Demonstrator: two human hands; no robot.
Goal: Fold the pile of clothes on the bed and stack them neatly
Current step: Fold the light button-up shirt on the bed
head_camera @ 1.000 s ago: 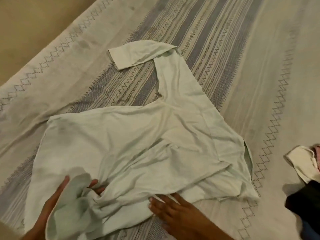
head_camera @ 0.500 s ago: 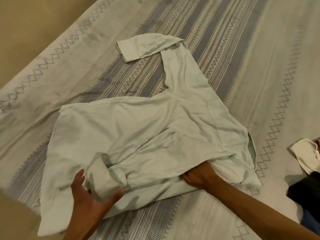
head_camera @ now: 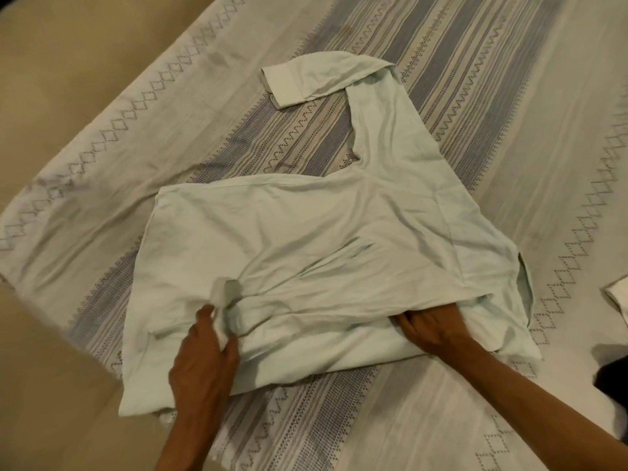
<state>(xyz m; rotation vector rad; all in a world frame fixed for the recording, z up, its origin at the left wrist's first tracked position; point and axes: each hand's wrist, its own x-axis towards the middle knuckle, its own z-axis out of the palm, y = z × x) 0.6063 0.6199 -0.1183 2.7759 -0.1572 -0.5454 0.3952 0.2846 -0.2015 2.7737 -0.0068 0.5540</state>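
Observation:
A pale green long-sleeved shirt [head_camera: 306,239] lies spread on the bed, its far sleeve stretched away from me and bent at the cuff [head_camera: 289,83]. The near sleeve is folded across the body. My left hand [head_camera: 207,355] grips the bunched cuff of that near sleeve at the shirt's lower left. My right hand [head_camera: 431,328] rests at the near shoulder fold on the right, its fingertips tucked under the cloth.
The bed sheet [head_camera: 509,113] is cream with grey patterned stripes and diamond borders. A white garment [head_camera: 618,294] and a dark garment [head_camera: 611,379] lie at the right edge. Beige floor [head_camera: 51,62] shows beyond the bed's left edge.
My left hand has drawn the near sleeve's cuff inward over the shirt body and closed on it. My right hand slid right to the shoulder fold. The sleeve now lies flatter.

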